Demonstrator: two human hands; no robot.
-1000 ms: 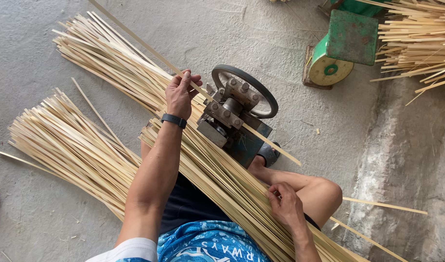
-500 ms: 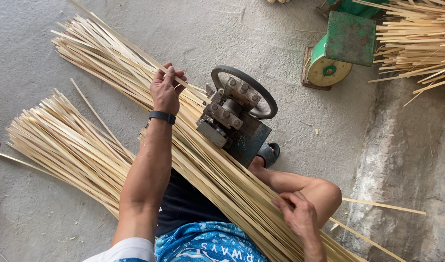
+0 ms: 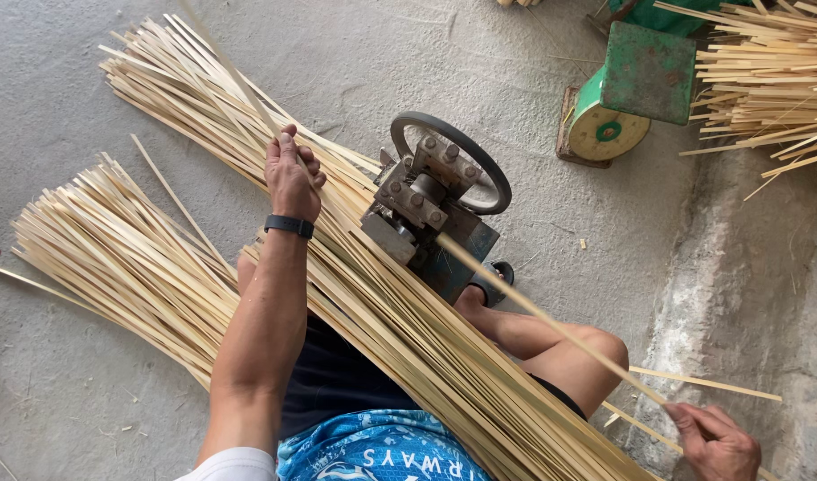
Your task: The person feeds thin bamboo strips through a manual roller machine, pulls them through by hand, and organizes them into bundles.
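A: Where are the hands right now?

B: The left hand (image 3: 292,176) lies on the long bundle of pale split bamboo strips (image 3: 382,303) that runs across the lap, fingers curled together over the top strips beside the small grey metal roller machine with its black hand wheel (image 3: 435,200). I judge it a loose grip on a few strips, not a hard clamp.

A: And the other one?

B: The right hand (image 3: 713,441), low at the picture's edge, is pinched shut on a single thin bamboo strip (image 3: 551,322). That strip slants up from the fingers to the machine, apart from the bundle.

A: How much looks finished?

B: Hard to say for certain. A separate fanned pile of bamboo strips (image 3: 114,258) lies on the grey concrete floor (image 3: 61,107) to the left, and the lap bundle is thick. Which pile has gone through the machine, I cannot tell; going by the bundle, plenty seems left.

A: Anything else nearby?

B: A green weighing scale (image 3: 618,98) stands beyond the machine, with another stack of strips (image 3: 765,80) next to it.
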